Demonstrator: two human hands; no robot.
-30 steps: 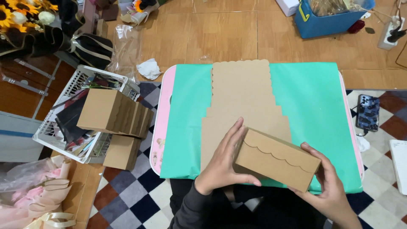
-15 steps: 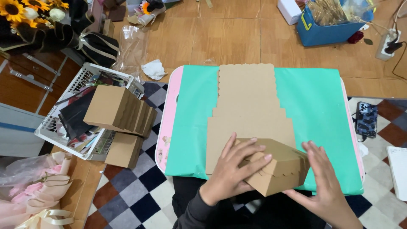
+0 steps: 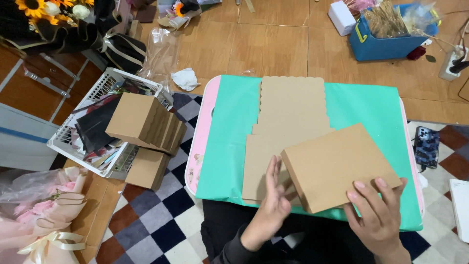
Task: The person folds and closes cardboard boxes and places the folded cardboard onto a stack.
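Head view, looking down on my two hands at a low table. The folded kraft cardboard box [image 3: 339,166], which half a second ago stood tilted on an edge between both hands with its scalloped flap showing, now lies flat with a broad plain face up; I judge the turn-over finished and the box closed. It rests on the flat die-cut cardboard blank [image 3: 288,127], near the front edge of the table. My right hand [image 3: 378,217] grips the box's near corner, fingers curled over its top face. My left hand [image 3: 273,203] has come off the box: it is open, fingers straight and together, edge-on just beside the box's left side, and whether it touches I cannot tell. The blank, scalloped at its far end, lies on a teal sheet [image 3: 229,137] covering a pink-rimmed table [image 3: 199,142]. To the left a white wire basket [image 3: 73,132] carries a stack of finished boxes [image 3: 144,122], with more below on the chequered floor [image 3: 146,230]. Beyond lie wood flooring, a blue tub [image 3: 386,46] of dried stems, sunflowers [image 3: 34,7], a pink bouquet [image 3: 44,215], and a phone [image 3: 426,146] at right.
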